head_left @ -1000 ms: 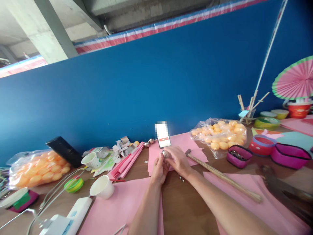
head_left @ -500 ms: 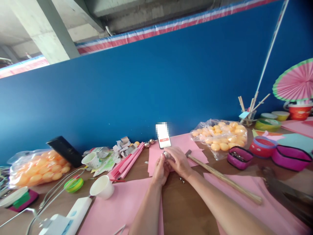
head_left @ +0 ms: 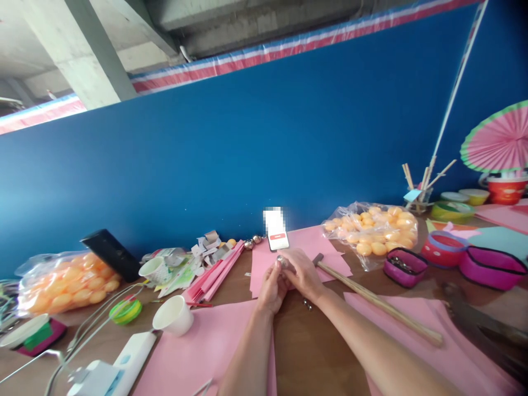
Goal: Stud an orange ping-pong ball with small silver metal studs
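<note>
Where hands (head_left: pixel 271 291) meet, they hold a silvery piece (head_left: pixel 281 260).

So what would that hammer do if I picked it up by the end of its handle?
The hammer would probably stay stiff, since its long handle looks like straight wood. Its dark head looks like metal, so that end would likely dip. Pushed, it might not roll far, because the head sits crosswise.
</note>
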`<state>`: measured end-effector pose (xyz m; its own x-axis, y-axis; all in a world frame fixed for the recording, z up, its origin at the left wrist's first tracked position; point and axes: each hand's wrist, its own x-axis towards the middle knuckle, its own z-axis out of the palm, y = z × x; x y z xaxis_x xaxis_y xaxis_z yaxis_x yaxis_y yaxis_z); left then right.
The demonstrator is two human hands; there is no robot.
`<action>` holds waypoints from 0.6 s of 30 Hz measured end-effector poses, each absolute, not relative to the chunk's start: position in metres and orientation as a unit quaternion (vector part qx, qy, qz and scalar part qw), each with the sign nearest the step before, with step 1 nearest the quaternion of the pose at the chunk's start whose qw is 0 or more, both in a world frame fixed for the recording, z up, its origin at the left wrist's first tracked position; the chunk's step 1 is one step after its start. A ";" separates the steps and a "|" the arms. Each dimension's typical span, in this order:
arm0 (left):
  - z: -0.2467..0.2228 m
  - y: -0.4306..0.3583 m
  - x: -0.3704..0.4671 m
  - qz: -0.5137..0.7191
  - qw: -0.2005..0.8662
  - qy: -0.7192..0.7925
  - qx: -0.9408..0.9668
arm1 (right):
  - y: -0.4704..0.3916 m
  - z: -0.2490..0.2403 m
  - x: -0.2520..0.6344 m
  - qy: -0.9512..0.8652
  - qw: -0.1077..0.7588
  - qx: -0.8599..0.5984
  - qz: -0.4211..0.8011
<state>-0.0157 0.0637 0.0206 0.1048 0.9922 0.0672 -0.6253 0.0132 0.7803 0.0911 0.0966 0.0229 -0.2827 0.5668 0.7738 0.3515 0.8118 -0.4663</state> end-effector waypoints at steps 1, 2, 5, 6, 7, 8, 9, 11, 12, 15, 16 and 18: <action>0.021 0.064 -0.016 0.613 0.664 0.265 0.337 | 0.097 0.023 0.091 -0.793 0.525 -0.291 0.103; 0.021 0.064 -0.015 0.615 0.665 0.262 0.334 | 0.097 0.023 0.091 -0.795 0.522 -0.292 0.102; 0.021 0.064 -0.015 0.628 0.652 0.256 0.339 | 0.096 0.023 0.091 -0.804 0.506 -0.297 0.095; 0.021 0.064 -0.015 0.630 0.647 0.257 0.344 | 0.095 0.024 0.091 -0.807 0.500 -0.301 0.090; 0.021 0.064 -0.016 0.630 0.645 0.259 0.348 | 0.095 0.024 0.091 -0.809 0.495 -0.305 0.087; 0.021 0.064 -0.016 0.628 0.644 0.260 0.351 | 0.095 0.024 0.091 -0.809 0.493 -0.309 0.084; 0.021 0.064 -0.016 0.628 0.643 0.261 0.352 | 0.095 0.024 0.091 -0.808 0.494 -0.311 0.083; 0.019 0.065 -0.016 0.627 0.644 0.260 0.353 | 0.096 0.023 0.091 -0.803 0.502 -0.307 0.092; 0.019 0.065 -0.016 0.626 0.646 0.260 0.351 | 0.096 0.022 0.091 -0.801 0.507 -0.302 0.100; 0.018 0.065 -0.016 0.615 0.661 0.259 0.344 | 0.098 0.020 0.091 -0.796 0.514 -0.295 0.122; 0.018 0.065 -0.016 0.609 0.668 0.258 0.342 | 0.098 0.020 0.091 -0.796 0.513 -0.295 0.127; 0.017 0.065 -0.015 0.601 0.677 0.253 0.340 | 0.098 0.021 0.091 -0.798 0.509 -0.296 0.130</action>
<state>-0.0154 0.0646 0.0172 0.1484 0.9867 0.0665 -0.6419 0.0449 0.7655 0.0912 0.0983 0.0207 -0.3059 0.6046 0.7354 0.3399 0.7909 -0.5089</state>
